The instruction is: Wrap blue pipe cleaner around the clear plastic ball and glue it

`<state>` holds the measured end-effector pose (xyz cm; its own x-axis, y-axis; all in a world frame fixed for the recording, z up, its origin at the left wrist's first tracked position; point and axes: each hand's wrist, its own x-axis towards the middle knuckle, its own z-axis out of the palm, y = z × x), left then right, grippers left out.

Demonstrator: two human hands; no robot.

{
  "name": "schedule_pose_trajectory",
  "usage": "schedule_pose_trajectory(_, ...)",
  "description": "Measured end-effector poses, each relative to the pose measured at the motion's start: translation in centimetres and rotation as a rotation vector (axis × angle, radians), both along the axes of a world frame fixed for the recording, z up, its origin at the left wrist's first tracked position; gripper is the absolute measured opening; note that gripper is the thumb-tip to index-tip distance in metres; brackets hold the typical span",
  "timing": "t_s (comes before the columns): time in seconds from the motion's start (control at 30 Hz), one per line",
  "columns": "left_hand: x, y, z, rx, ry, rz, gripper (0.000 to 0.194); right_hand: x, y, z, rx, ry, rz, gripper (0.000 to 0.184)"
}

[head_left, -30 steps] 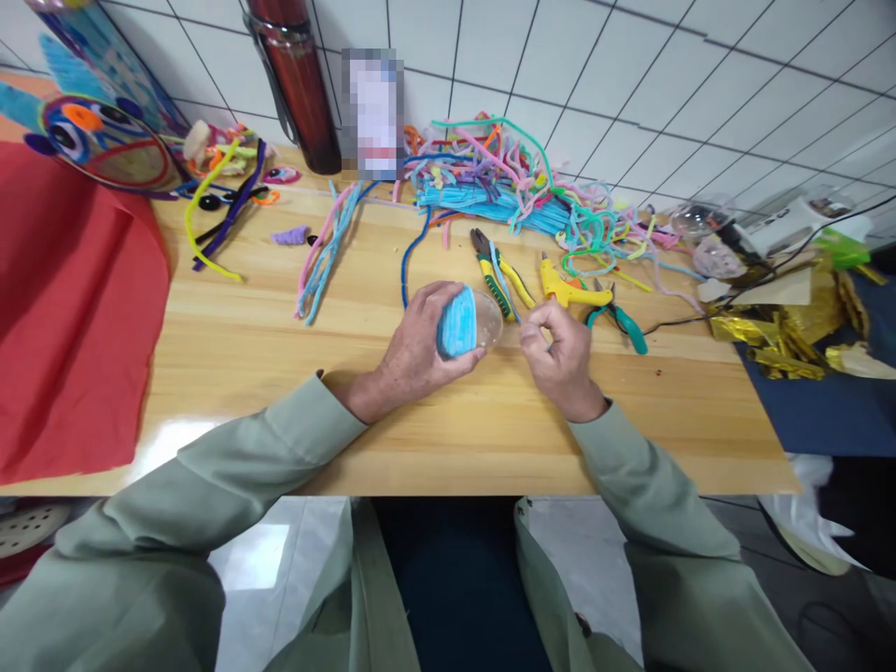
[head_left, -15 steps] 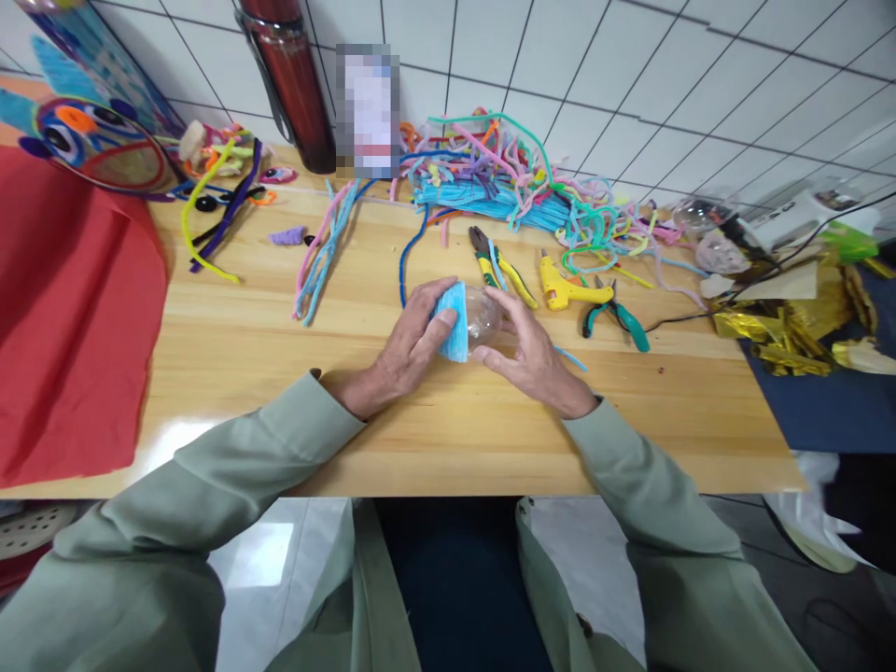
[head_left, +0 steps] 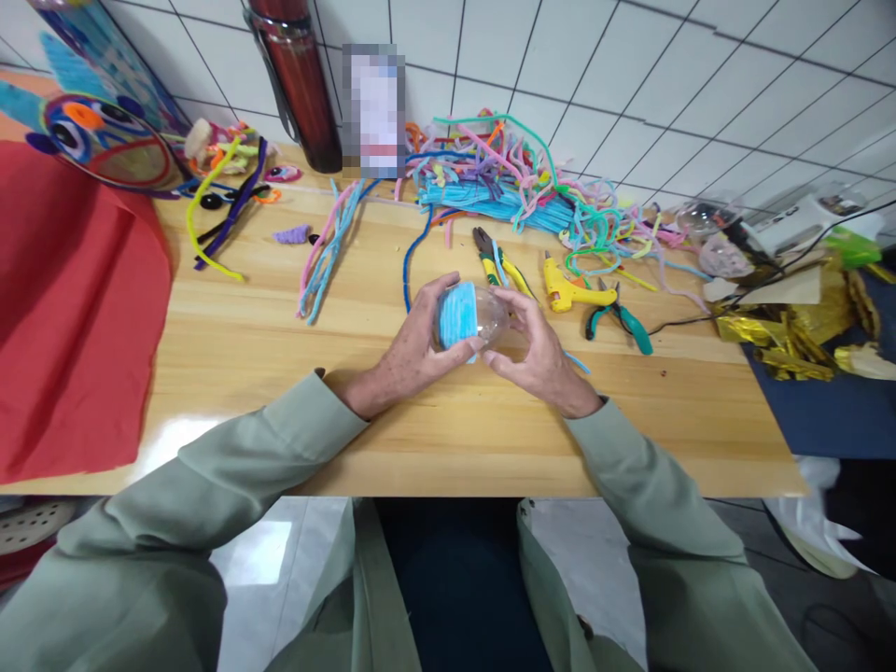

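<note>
Between my two hands is a clear plastic bottle piece (head_left: 493,317), lying sideways above the table. A band of light blue pipe cleaner (head_left: 457,315) is wound around its left part. My left hand (head_left: 418,338) grips the wrapped end, thumb along the near side. My right hand (head_left: 526,347) is curled around the clear end, fingers on the far side and thumb at the near side. Just beyond my hands lie yellow-and-black pliers (head_left: 501,258) with a light blue strip across them. A blue pipe cleaner (head_left: 407,261) curves behind my left hand.
A yellow glue gun (head_left: 570,287) and green-handled pliers (head_left: 622,322) lie to the right. Along the wall runs a heap of pipe cleaners (head_left: 504,201). A dark red thermos (head_left: 304,93) stands at the back; red cloth (head_left: 77,317) covers the left, gold foil (head_left: 784,331) the right.
The bottle piece has turned in my hands, so more of the blue band shows. My left fingers have shifted off the band's front, and the thumb has moved lower to the right.
</note>
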<state>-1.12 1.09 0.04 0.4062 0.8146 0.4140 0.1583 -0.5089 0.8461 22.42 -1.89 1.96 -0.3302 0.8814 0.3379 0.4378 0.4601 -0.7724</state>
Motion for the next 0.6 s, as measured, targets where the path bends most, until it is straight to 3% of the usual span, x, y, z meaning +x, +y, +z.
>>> schedule_pose_trajectory(0.17,0.01,0.18,-0.40,-0.107,0.015,-0.015,0.087,0.04,-0.08,0.23,0.066,-0.004,0.068,0.071)
schedule_pose_trajectory(0.43,0.16,0.19,-0.28,0.192,0.070,-0.047,0.085,0.77,0.10,0.75,-0.204,-0.010,0.003,0.080)
schedule_pose_trajectory(0.6,-0.26,0.05,0.15,0.111,0.071,-0.052,0.080,0.27,-0.07,0.63,-0.151,-0.016,0.017,0.081)
